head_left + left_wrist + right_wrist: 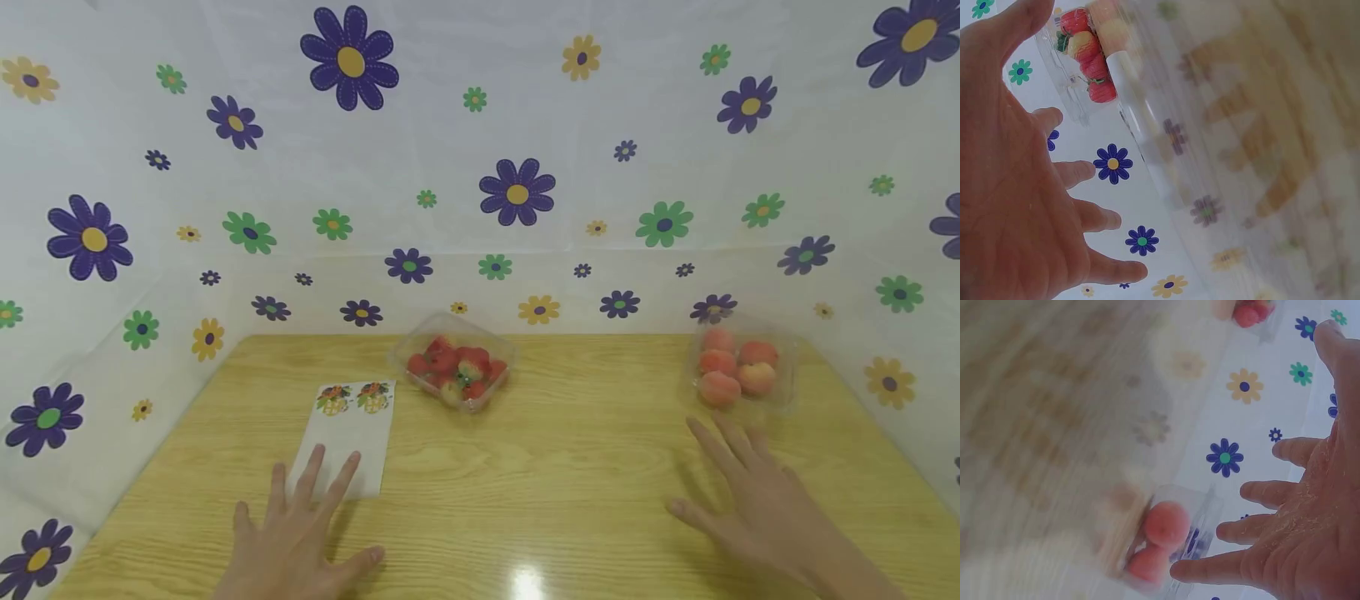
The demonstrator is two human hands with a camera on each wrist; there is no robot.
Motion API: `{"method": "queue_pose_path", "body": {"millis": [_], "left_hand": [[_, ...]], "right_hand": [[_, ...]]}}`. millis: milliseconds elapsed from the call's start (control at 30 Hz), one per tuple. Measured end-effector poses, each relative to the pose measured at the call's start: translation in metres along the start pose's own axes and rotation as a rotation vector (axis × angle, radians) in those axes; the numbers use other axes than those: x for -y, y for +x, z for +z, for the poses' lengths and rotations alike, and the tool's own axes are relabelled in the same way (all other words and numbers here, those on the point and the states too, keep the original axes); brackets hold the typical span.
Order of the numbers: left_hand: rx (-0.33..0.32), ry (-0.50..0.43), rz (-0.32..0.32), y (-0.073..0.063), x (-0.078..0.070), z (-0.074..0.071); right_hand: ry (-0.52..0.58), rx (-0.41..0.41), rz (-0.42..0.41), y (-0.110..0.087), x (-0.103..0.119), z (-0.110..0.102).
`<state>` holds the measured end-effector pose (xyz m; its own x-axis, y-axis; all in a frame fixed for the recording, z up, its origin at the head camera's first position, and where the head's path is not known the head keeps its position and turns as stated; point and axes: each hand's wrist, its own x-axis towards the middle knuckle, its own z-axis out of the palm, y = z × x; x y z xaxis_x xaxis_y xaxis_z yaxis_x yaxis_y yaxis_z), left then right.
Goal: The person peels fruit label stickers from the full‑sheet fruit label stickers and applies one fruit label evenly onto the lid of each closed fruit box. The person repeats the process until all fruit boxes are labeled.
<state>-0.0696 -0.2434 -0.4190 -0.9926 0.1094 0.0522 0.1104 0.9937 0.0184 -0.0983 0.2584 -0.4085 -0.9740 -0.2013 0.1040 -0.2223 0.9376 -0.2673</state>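
Note:
My left hand [288,533] is spread with straight fingers over the near left of the table, its fingertips overlapping the lower part of a white paper sheet [348,454] printed with two fruit pictures. Nothing is in its grasp. On the right, my right hand [757,508] also has its fingers extended and holds nothing. Just beyond its fingertips stands a clear plastic box [783,392] of several peaches [718,388]. A second clear box [405,354] with several strawberries [474,362] stands farther back, left of centre; it also shows at the top of the left wrist view.
The wooden table [555,467] ends at the back against a white sheet [420,150] patterned with purple, green and yellow flowers, which also rises along both sides. Both boxes stand near the back edge, with bare wood between them.

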Motion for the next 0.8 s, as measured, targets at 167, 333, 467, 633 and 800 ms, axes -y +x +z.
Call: {"method": "queue_pose_path", "body": {"millis": [167,333,467,633,800], "left_hand": [[-0.007,0.003,-0.002,0.0,0.003,-0.001],[0.006,0.02,-0.016,0.002,0.009,-0.003],[0.01,0.005,-0.023,0.004,0.012,-0.003],[0.004,-0.013,-0.017,0.005,0.014,-0.002],[-0.024,-0.012,-0.005,0.006,0.017,-0.001]], "right_hand": [[0.085,-0.001,-0.05,0.018,0.013,-0.006],[0.145,0.033,-0.059,0.035,0.025,-0.004],[0.165,0.067,-0.047,0.047,0.038,0.001],[0.181,0.081,-0.057,0.059,0.052,0.006],[0.207,0.08,-0.084,0.071,0.061,0.011]]}}
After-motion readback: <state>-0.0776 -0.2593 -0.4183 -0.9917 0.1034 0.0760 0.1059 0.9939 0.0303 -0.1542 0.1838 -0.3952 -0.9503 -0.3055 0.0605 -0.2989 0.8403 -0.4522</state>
